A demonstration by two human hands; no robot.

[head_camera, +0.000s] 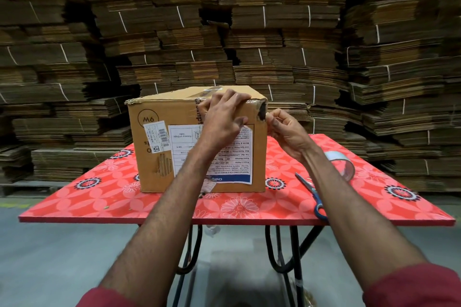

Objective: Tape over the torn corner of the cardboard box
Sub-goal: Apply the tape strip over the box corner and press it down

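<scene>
Brown cardboard box [192,112] torn corner [262,110] partly hidden; left hand [223,119] pressed flat, nothing gripped; right hand [287,129] pinched at edge, tape indiscernible.

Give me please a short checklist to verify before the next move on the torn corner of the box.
1. Cardboard box rests flat on the table: ok.
2. Left hand braces the box's top front edge: ok.
3. Right hand is at the torn corner, fingers pinched: ok.
4. Tape strip covers the tear: cannot tell; clear tape is hard to see and a dark hole still shows.
5. Tape roll within reach on the table: ok.
6. Scissors lie beside the right forearm, clear of the box: ok.
</scene>
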